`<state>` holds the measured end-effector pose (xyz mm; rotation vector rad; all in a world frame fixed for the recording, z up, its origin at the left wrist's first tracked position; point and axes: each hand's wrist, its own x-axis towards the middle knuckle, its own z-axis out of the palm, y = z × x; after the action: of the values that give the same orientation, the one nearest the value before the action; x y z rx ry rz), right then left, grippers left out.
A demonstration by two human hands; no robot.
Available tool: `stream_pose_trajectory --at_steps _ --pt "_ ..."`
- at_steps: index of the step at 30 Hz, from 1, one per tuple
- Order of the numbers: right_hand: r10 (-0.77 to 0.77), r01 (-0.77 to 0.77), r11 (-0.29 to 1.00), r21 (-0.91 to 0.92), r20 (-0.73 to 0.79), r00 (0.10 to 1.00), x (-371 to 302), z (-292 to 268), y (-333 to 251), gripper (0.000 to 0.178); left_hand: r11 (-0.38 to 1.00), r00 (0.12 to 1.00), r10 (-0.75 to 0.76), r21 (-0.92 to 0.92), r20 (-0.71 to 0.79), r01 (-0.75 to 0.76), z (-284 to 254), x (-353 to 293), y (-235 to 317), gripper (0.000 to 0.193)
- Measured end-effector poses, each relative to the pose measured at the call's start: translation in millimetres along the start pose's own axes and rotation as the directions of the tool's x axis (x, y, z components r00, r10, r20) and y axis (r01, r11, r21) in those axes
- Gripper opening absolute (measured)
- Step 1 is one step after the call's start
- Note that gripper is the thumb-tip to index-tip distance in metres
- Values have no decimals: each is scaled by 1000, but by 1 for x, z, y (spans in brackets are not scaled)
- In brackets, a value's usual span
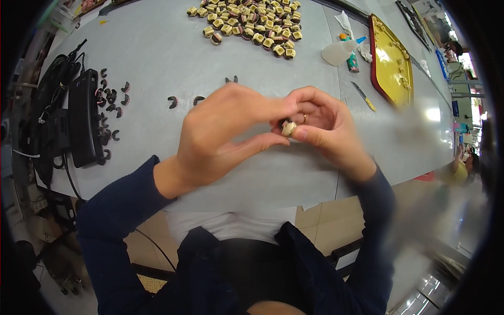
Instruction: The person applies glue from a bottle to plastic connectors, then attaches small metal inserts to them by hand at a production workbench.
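In front of my chest both hands meet at a small cream-and-black moulded piece [288, 128]. My right hand [332, 126] pinches it between thumb and fingers, and a ring shows on one finger. My left hand [223, 128] reaches in from the other side, its thumb and fingertips closed at the piece's left edge. The fingers hide part of the piece. Just beyond my left hand lie a few dark curved pieces with pinkish edges, among them one curved piece [172, 102] in plain sight.
A heap of cream-and-dark pieces [252, 23] covers the table's far middle. More dark curved pieces [109, 96] lie left, beside a black box [84, 118] with cables. On the right are a squeeze bottle [337, 53], a yellow-handled knife [364, 96] and a yellow tray [386, 68] holding small pieces.
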<state>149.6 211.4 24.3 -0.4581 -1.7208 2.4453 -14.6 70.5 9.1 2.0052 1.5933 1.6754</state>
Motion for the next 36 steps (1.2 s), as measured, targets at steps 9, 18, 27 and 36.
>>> stream_pose_trajectory --at_steps 9,18,27,36 --pt "-377 233 784 -575 -142 915 4 -19 -1 21 883 969 -244 406 -35 238 -27 8 -30 28" --pt "-446 137 519 -844 -131 885 5 -24 3 16 820 903 -429 407 -27 402 -25 10 -26 20" --pt "-126 78 971 -225 -207 970 5 -17 -6 34 853 881 -469 292 60 433 -34 15 -31 12" --pt "-111 95 991 -97 -175 978 1 -32 -2 26 872 878 -452 283 158 398 -40 17 -29 9"
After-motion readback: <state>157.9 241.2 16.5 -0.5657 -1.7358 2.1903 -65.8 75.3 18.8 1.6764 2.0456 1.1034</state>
